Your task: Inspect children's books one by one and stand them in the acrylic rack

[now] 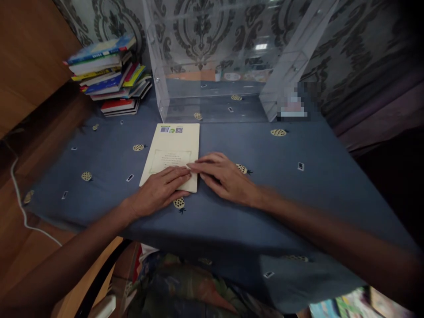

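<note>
The left hand's grip is spread flat, its hand (162, 189) palm down across the near part of a pale cream book (175, 142), fingers together and thumb by the near edge. The right hand (228, 179) has its grip loose too, fingers stretched out over the book's right edge, the tips meeting the left fingertips, the thumb apart. The book lies flat on the counter (324, 212), directly before the person; its upward face carries small printed codes at the far end and a framed block of text, too small to read. The counter wears a blue cloth with pineapple motifs. Just beyond the book stands a clear plastic rack (293, 62); to its left rises an uneven stack of books (109, 81). Patterned wallpaper (202, 26) covers the wall behind, and a white cable (20, 207) hangs at far left.
</note>
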A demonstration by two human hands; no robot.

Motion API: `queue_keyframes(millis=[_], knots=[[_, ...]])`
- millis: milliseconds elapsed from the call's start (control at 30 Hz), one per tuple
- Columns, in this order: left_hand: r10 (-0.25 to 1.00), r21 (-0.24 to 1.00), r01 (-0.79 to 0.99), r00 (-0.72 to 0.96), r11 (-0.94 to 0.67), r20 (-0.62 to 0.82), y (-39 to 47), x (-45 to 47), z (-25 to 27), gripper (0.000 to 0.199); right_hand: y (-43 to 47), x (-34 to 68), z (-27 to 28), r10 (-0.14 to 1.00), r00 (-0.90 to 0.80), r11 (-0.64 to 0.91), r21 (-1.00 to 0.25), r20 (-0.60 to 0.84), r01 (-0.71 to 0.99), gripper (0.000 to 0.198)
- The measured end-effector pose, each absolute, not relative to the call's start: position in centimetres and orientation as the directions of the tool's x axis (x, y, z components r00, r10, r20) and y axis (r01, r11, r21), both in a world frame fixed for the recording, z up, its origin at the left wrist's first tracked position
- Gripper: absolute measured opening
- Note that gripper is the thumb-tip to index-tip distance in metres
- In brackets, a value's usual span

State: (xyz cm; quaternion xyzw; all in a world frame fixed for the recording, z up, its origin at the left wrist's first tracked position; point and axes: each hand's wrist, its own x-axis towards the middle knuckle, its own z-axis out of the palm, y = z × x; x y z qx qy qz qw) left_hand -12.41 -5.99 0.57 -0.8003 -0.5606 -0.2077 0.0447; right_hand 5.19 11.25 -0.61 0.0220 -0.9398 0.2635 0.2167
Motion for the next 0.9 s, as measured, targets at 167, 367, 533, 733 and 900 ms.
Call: queue_keyframes(millis=[167,367,533,733,900], knots=[[0.894,0.124,0.928,0.292,-0.351,0.339,-6.1,-12.2,0.7,0.033,9.7,6.7,-0.2,0.107,-0.913,0.785,-0.597,0.394,-0.166,0.046],[0.869,0.094,0.923,0.313,-0.374,0.383,-6.0,-12.1,0.6,0.031,9.7,6.4,0.2,0.168,-0.91,0.732,-0.666,0.379,-0.142,0.041],[0.858,0.11,0.92,0.302,-0.377,0.415,-6.0,-12.0,0.6,0.031,9.7,6.6,0.2,0.149,-0.907,0.743,-0.65,0.394,-0.16,0.039],[0.912,0.234,0.926,0.201,-0.296,0.357,-5.7,-12.7,1.3,0.031,9.4,6.7,0.4,0.128,-0.89,0.81,-0.564,0.437,-0.16,0.034],[0.946,0.146,0.98,-0.172,0.136,0.276,-5.2,-15.0,0.3,0.042,8.9,6.8,0.5,0.096,-0.887,0.828,-0.531,0.452,-0.181,0.031]])
